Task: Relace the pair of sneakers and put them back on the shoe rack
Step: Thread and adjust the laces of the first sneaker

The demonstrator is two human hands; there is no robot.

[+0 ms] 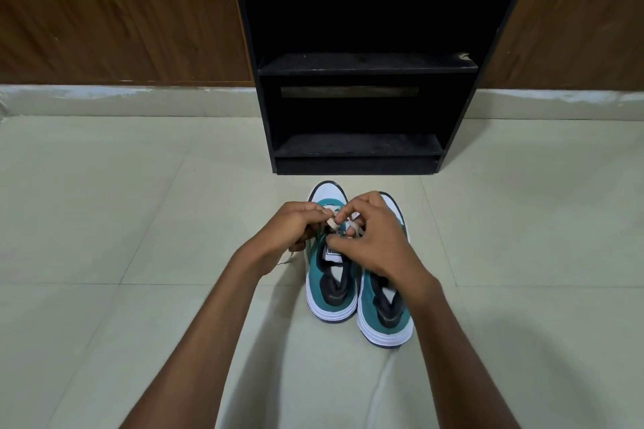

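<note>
Two teal, white and black sneakers stand side by side on the floor, toes pointing at the rack. Over the left sneaker (331, 286), my left hand (291, 232) and my right hand (374, 240) both pinch its pale lace (332, 221) above the eyelets. A loose end of that lace (286, 259) trails out below my left hand. The right sneaker (385, 319) is partly hidden under my right wrist, and its lacing cannot be seen. The black shoe rack (359, 150) stands just beyond the toes with bare shelves.
Pale floor tiles (104, 219) spread to both sides of the shoes. Brown wooden panels (122, 10) flank the rack above a grey skirting strip. A white cord (383, 380) runs along the floor from the right sneaker's heel toward me.
</note>
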